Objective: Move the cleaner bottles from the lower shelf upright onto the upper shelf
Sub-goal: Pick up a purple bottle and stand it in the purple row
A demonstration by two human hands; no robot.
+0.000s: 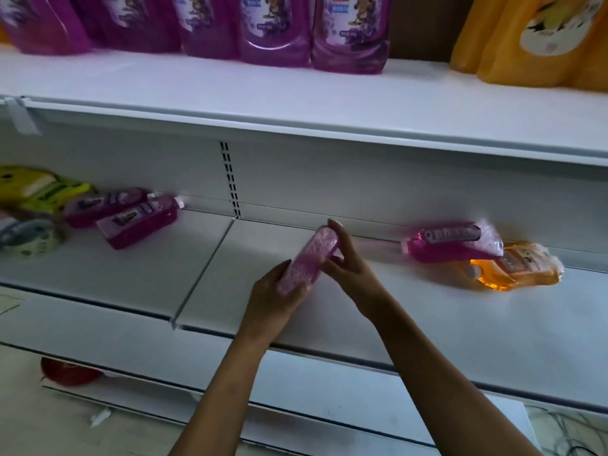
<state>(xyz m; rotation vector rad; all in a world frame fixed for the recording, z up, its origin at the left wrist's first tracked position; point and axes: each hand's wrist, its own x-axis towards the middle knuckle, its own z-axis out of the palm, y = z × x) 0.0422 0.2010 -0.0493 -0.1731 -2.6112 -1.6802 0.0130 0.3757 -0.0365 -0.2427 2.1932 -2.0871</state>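
Pink cleaner bottle sits tilted in both my hands above the lower shelf: my left hand has its grip clamped round the lower end, my right hand pinches the upper end. Purple bottles stand upright on the upper shelf.

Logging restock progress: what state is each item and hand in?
Pink bottle in hands: lifted, tilted.
Left hand: grips its lower end.
Right hand: holds its upper part.
Two pink bottles, lower shelf left: lying flat.
Pink bottle at right: lying on orange bottle.
Purple bottles, upper shelf: upright.
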